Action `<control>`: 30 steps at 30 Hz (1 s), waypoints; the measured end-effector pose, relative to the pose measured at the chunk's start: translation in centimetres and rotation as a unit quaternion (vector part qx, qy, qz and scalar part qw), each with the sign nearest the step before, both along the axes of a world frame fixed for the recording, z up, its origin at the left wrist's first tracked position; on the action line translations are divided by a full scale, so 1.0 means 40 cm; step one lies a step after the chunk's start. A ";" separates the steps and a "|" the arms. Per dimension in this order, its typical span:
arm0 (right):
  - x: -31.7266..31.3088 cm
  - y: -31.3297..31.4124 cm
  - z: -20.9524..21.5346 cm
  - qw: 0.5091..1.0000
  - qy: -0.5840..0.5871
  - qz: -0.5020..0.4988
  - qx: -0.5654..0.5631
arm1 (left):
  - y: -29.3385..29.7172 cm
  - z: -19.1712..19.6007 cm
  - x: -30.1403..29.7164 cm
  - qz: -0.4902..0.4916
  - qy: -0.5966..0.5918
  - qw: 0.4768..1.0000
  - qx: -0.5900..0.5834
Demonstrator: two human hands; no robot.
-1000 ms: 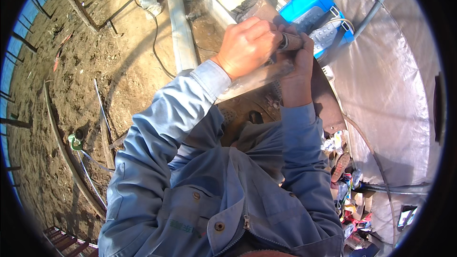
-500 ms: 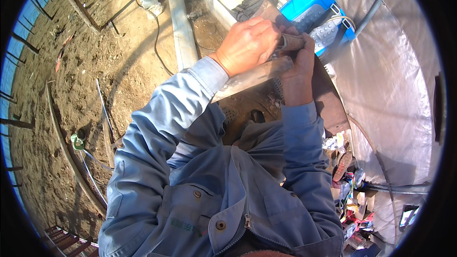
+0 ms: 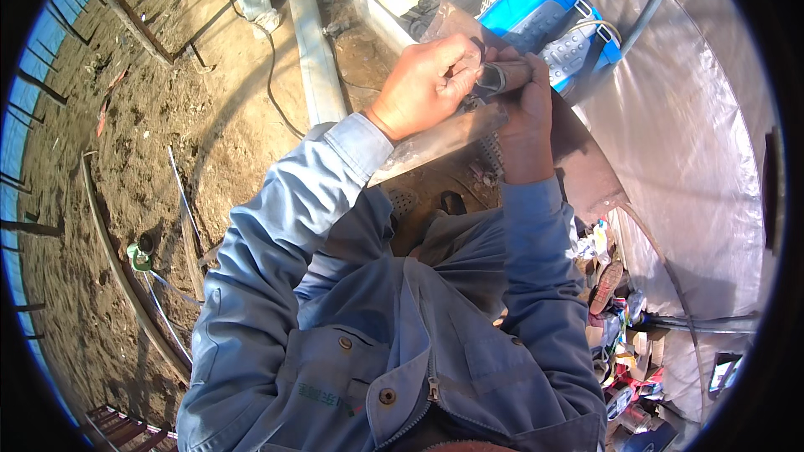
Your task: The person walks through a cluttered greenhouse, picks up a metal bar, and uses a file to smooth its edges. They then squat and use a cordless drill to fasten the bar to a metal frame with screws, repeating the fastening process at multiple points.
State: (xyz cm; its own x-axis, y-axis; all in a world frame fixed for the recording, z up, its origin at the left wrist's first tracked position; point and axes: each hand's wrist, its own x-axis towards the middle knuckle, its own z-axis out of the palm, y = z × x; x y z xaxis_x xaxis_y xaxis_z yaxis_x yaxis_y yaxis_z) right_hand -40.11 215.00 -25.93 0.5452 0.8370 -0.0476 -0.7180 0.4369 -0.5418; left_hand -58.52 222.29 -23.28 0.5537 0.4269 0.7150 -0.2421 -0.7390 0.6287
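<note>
Grey metal, a short pipe piece (image 3: pixel 502 77) with a ringed end, sits pinched between both hands, held up in front of the chest and over a long flat metal bar (image 3: pixel 435 142) that slants beneath them. The left hand (image 3: pixel 427 84) curls over the ringed end, fingers closed on it; the right hand (image 3: pixel 523 117) grips the other end from below, wrist straight, forearm rising steeply in a blue sleeve. It looks like a fitting or twisting step, and the next move likely needs a firm counter-grip and a steady turn. Beyond lie a blue box (image 3: pixel 548 12) and silver sheeting (image 3: pixel 695 134).
</note>
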 end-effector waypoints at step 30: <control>-0.004 0.018 -0.010 0.999 -0.031 0.023 -0.017 | 0.020 0.018 -0.029 0.002 0.025 0.956 0.292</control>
State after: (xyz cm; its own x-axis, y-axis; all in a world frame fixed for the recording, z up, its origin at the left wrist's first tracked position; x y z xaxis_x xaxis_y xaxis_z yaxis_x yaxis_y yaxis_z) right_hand -40.27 215.71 -26.34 0.5095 0.8594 -0.0434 -0.7014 0.3856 -0.5995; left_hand -59.69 223.09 -22.55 0.5930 -0.0348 0.8044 -0.2185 -0.9685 0.1192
